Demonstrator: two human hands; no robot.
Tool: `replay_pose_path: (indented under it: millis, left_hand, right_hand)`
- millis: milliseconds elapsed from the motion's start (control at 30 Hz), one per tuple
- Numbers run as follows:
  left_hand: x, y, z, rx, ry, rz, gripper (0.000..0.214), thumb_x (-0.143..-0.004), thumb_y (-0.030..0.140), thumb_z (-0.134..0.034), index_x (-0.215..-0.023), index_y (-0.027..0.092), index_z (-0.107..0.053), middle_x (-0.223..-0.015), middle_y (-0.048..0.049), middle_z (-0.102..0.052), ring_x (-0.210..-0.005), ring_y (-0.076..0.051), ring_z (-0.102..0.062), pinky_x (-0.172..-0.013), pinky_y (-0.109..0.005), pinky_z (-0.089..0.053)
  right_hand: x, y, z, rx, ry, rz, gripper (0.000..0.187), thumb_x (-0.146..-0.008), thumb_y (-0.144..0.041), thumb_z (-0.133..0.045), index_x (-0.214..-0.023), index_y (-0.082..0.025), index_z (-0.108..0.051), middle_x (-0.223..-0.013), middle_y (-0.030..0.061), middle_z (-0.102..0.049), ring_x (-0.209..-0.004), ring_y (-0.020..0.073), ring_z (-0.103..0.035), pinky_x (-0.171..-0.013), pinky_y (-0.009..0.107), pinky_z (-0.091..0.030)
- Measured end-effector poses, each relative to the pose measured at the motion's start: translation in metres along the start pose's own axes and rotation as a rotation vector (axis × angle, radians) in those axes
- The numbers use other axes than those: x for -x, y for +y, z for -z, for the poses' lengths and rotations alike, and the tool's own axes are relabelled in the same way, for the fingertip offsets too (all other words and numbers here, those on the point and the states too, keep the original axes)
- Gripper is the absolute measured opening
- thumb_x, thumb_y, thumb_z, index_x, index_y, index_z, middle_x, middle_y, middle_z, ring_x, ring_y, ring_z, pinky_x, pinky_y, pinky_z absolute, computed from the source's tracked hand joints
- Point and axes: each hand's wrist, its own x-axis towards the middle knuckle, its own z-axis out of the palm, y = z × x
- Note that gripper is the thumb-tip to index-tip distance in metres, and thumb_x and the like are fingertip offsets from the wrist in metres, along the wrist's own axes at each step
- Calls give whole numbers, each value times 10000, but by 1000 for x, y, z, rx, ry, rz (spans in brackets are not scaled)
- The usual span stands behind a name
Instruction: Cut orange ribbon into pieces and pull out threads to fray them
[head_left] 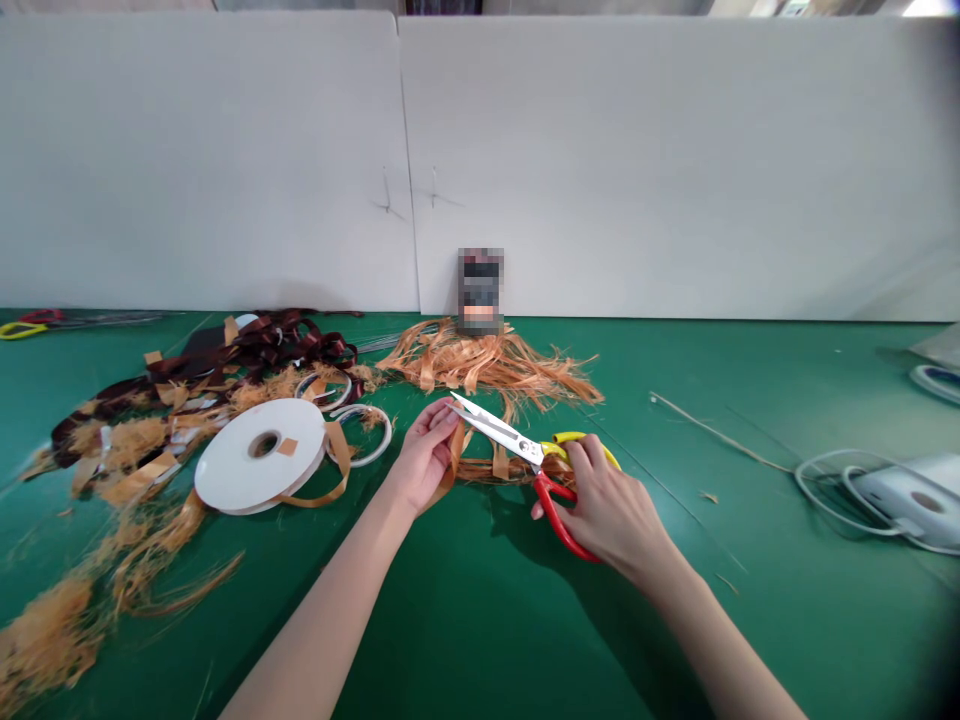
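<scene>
My left hand (426,455) pinches an orange-tan ribbon (452,467) that hangs down past the fingers. Scissors (506,437) with one yellow and one red handle are in my right hand (611,510); their blades are parted and point left, the tips at the ribbon by my left fingertips. Beneath the scissors lies a small bundle of orange strands (480,470), partly hidden by them. Left of my left hand a white ribbon spool (236,470) lies flat, with tan ribbon curling from its right side.
Frayed orange strips (495,365) lie behind my hands, below a blurred dark box (481,290). Dark brown ribbon (285,345) and tan scraps (60,630) cover the left. A white device with a cable (915,500) sits right, other scissors (30,325) far left, white panels (637,170) behind.
</scene>
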Motion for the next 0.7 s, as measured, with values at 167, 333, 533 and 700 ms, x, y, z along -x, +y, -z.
replay_pose_path:
  millis: [167,333,533,700]
  left_hand:
    - [1,0,1,-7,-13,21,225,-697,26,-737,-868,158,-674,-794,20,-724,-699,-65,-673,-649,-125,-519]
    - [2,2,0,-19,-35,33,250,-700,24,-726,-907,153,-670,-823,4,-730,-749,-84,-689,-656,-135,-534]
    - [5,2,-3,-51,-60,46,248,-694,35,-727,-900,160,-670,-820,11,-721,-753,-84,-692,-694,-138,-535]
    - [5,1,-3,-75,-86,55,226,-690,71,-754,-887,150,-673,-840,3,-720,-736,-80,-693,-697,-138,-535]
  right_hand:
    - [-1,1,-1,15,-11,-43,525,-836,-584,-443,-1109,-136,-471,-1110,136,-564,-787,255,-657,-529,318,-459]
    - [-4,10,3,13,33,-359,470,-924,-525,-306,-1093,-117,-467,-1095,167,-561,-740,263,-651,-504,326,-427]
    - [-3,32,11,-49,116,-856,655,-840,-672,-343,-1083,-81,-487,-1016,265,-589,-807,409,-652,-561,427,-439]
    - [0,50,0,-47,184,-890,673,-822,-625,-420,-1171,-50,-444,-1018,301,-576,-788,428,-650,-562,457,-439]
